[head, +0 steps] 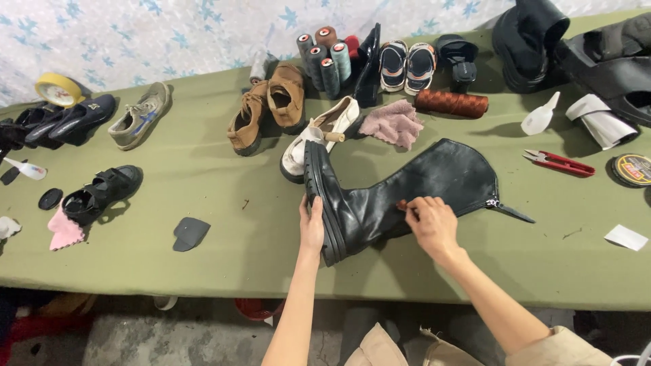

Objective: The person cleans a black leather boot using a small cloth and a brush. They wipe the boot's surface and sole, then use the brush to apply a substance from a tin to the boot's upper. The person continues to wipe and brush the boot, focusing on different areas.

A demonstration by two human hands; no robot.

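Black leather boot (407,196) lying on its side on a green-covered table (203,203).
Left hand (311,227) grips the sole; right hand (432,220), fingers curled, presses the shaft.

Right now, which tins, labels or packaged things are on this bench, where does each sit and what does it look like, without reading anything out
Round tin: far right edge of the green table, black lid with a printed gold label.
Tape roll: far left at the back, yellow ring with a white face.
Thread spools: back centre beside the brown shoes, upright grey-green cones with red and white tops.
White slip: right front, flat, blank side showing.
No screens or signs.
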